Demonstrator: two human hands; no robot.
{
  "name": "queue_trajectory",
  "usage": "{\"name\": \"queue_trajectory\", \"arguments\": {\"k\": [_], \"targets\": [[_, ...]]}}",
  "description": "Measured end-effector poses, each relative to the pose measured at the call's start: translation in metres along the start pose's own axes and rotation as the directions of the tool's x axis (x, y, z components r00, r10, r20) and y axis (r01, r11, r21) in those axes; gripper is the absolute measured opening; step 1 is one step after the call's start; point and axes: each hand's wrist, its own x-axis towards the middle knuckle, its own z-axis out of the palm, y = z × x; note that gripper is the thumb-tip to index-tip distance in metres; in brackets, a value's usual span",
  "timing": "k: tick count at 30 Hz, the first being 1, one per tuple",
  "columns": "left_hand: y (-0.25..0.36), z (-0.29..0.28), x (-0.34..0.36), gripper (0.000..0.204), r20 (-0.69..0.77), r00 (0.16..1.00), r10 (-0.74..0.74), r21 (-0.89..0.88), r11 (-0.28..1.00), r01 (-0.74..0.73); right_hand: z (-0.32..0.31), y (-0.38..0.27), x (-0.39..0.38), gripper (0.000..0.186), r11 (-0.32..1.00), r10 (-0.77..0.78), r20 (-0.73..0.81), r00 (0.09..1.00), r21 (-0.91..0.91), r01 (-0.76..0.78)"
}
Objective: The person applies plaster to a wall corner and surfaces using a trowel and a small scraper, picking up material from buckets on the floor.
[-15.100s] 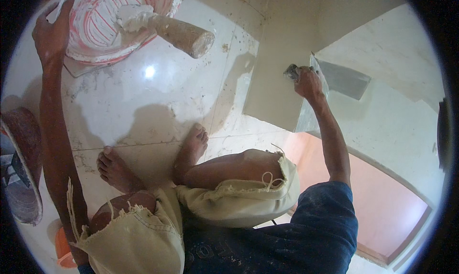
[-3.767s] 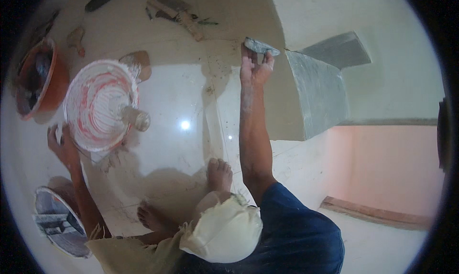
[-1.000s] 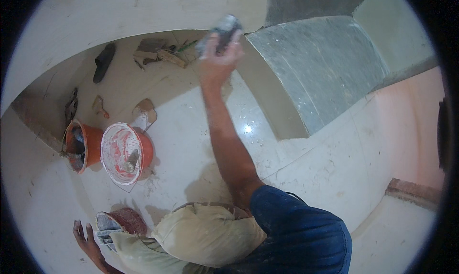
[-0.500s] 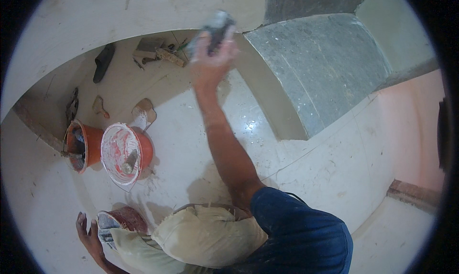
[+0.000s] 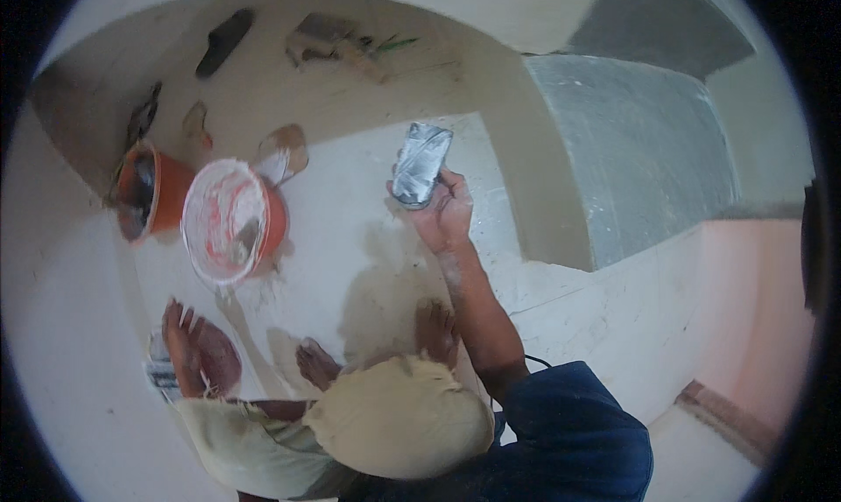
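The right hand [image 5: 444,217] grips a trowel [image 5: 420,165], fingers closed round it, raised above the floor [image 5: 368,239] beside a grey block [image 5: 631,169]. The left hand [image 5: 182,340] rests spread near a sandal [image 5: 158,371]. A white bucket [image 5: 226,222] and an orange bucket [image 5: 149,191] stand well left.

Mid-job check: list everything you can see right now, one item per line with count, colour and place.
Flat blade tool: one, grey-white smeared, held up in the right hand, centre.
Plaster bucket: one, orange with white coating, on the floor left of centre.
Second bucket: one, orange, dark inside, just left of the first.
Flat object: one, whitish with dark marks, on the floor under the left hand.
Sandal: one, dark, far floor top left.
Rough grey wall panel: one, right.
Floor: pale, glossy.
Bare feet: two, bottom centre.
Left hand: lower left, resting down.
Right hand: centre, gripping the tool.
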Motion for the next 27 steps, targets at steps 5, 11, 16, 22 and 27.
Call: {"name": "queue_trajectory", "arguments": {"k": [5,11,16,22,27], "targets": [[-0.029,0.069,0.021,0.076,-0.009,0.970,-0.243,-0.182,0.954,0.238,-0.087,0.045,0.008,0.045,0.834,0.031,-0.381,0.924,-0.499,-0.233],[-0.045,0.116,0.042,0.064,0.091,0.979,-0.183,-0.180,0.964,0.197,-0.111,0.056,-0.005,0.047,-0.231,-0.183,-0.124,0.975,-0.959,-0.165],[-0.061,0.119,0.063,0.054,0.024,0.999,-0.036,-0.446,0.894,0.043,0.028,0.071,0.005,0.058,-0.424,-0.149,0.288,0.946,-0.883,0.202],[-0.037,0.149,0.025,0.048,-0.095,0.964,0.248,-0.102,0.961,-0.257,0.122,0.108,0.006,0.084,-0.555,0.440,-0.122,0.890,-0.815,0.163],[-0.012,0.157,-0.004,0.035,-0.025,0.870,0.492,0.068,0.869,-0.490,0.092,0.158,-0.004,0.088,-0.777,0.550,-0.378,0.745,-0.559,0.291]]}}
